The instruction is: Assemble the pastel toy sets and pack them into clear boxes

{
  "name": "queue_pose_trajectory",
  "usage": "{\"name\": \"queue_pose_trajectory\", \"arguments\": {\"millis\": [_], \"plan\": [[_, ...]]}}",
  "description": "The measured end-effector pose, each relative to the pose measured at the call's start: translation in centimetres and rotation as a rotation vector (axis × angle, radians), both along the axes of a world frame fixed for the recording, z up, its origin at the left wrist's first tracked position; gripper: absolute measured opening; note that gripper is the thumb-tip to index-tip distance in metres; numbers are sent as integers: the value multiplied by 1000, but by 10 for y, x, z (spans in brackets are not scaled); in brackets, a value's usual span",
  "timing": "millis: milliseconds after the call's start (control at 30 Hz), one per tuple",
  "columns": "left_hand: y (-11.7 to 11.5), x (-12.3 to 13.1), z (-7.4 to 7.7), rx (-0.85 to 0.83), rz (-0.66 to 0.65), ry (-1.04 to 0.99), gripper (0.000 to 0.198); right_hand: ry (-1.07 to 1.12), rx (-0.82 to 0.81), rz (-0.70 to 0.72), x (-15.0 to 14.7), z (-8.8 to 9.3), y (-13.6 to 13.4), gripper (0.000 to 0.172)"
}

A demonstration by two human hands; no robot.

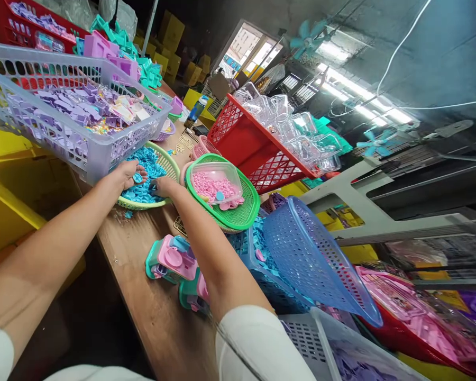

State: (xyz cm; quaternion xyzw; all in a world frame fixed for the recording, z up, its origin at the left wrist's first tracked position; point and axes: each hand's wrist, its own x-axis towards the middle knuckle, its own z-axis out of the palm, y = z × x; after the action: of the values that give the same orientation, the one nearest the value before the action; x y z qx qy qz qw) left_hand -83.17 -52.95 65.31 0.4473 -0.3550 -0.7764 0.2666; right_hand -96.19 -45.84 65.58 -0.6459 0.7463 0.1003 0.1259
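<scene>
My left hand (133, 174) is turned palm up over a yellow-green basket (170, 162), its fingers curled around a small round blue plastic piece (137, 178). At the basket's right side, my right hand (165, 187) reaches down into the loose blue plastic pieces (146, 194). Its fingers look bent together, and whatever they grip is hidden by the hand. Nearer to me on the wooden table (143, 312) stand two pink and teal toy assemblies (172, 257), one partly covered by my right forearm.
A translucent crate (99, 143) of purple parts overhangs the left. On the right are a green basket (246, 209) with a tub of pink pieces (212, 182), a red crate (238, 132) of clear plastic shells and a tilted blue basket (313, 254). The table's front edge runs along the lower left.
</scene>
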Motion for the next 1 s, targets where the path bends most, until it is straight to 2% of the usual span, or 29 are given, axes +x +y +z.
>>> {"name": "queue_pose_trajectory", "arguments": {"millis": [67,167,333,467,600,800,1000], "plan": [[1,0,1,-4,-30,-21,12,30,38,12,2,-4,-1,25],[4,2,3,-13,-62,-46,18,53,37,3,4,-4,-3,26],[4,2,6,-35,-49,-78,21,62,-139,-97,3,9,-3,38],[4,2,9,-52,-26,-113,30,-99,-234,-59,7,17,-5,42],[5,2,10,-78,6,-160,39,-279,-168,24,19,10,-6,37],[3,1,7,-99,17,-186,40,-180,-94,49,27,2,-4,22],[1,0,5,-101,11,-171,38,-169,-124,58,26,4,0,27]]}}
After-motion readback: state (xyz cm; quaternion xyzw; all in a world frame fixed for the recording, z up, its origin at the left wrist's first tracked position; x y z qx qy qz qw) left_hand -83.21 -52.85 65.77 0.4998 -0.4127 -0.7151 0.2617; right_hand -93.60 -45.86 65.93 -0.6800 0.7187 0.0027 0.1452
